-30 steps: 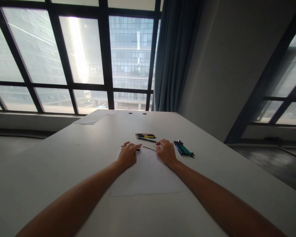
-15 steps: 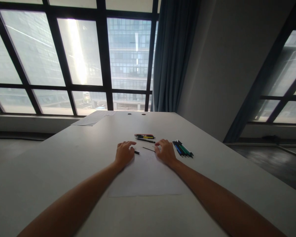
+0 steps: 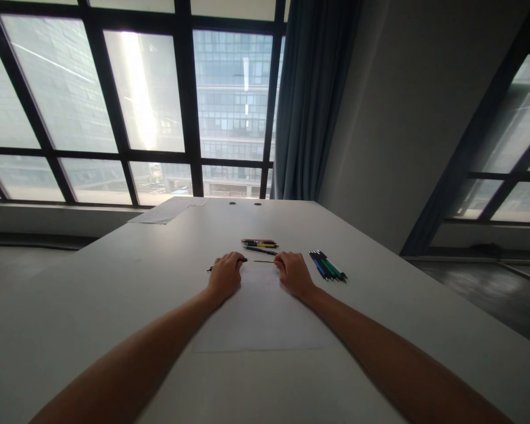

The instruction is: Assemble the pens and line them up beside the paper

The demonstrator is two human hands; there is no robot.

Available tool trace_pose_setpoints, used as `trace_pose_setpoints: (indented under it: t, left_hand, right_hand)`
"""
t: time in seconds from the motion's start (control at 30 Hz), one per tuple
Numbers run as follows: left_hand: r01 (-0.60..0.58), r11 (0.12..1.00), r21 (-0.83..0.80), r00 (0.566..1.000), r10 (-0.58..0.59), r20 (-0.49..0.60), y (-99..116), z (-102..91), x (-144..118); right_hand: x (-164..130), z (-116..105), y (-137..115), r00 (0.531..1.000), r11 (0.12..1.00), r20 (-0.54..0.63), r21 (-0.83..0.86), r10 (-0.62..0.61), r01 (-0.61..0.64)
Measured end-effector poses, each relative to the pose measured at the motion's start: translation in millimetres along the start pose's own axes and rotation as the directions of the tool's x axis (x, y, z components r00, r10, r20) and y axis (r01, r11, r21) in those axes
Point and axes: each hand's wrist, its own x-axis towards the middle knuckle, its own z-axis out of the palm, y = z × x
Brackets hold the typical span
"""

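Apparently a slim black pen barrel (image 3: 227, 263) is closed upon by the curled fingers of the left hand (image 3: 224, 275), its ends showing at either side of the knuckles, while the fingers of the right hand (image 3: 292, 272) are bent inward around the end of a thin dark refill rod (image 3: 265, 261); whether that rod is truly pinched cannot be told from this view. Both pieces are held low over the far edge of a white sheet of paper (image 3: 260, 318), which lies flat near the middle of the long pale grey table (image 3: 115, 294). The step in hand is judged to be the bringing together of barrel and rod; the next move would call for the two to be lined up end to end. Beyond the hands, toward the far end of the table, a small row of red, yellow and black pens (image 3: 259, 244) is laid. Just beside the right hand, toward the right edge, a bundle of blue, green and black pens (image 3: 327, 267) is laid. No container is seen; nothing is boxed or cupped.
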Motion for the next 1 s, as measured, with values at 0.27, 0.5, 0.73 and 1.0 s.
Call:
trace_pose_setpoints:
  t: [0.27, 0.5, 0.73, 1.0]
  left_hand:
    - [-0.078, 0.989, -0.127, 0.996, 0.071, -0.059, -7, 7.4, 1]
    - [-0.093, 0.984, -0.151, 0.995, 0.086, -0.054, -9, 7.8, 1]
    - [-0.193, 0.971, -0.139, 0.981, 0.193, -0.010, -3, 4.7, -2]
    - [-0.258, 0.944, -0.208, 0.963, 0.233, -0.136, -3, 4.9, -1]
  right_hand:
    - [0, 1, 1, 0.999, 1.000, -0.042, 0.008, 0.014, -0.013]
    - [0, 1, 0, 0.999, 1.000, -0.035, 0.021, 0.022, -0.021]
    - [-2, 1, -3, 0.976, 0.968, -0.044, 0.128, -0.214, 0.218]
    - [4, 8, 13, 0.999, 0.990, -0.022, -0.138, 0.027, -0.030]
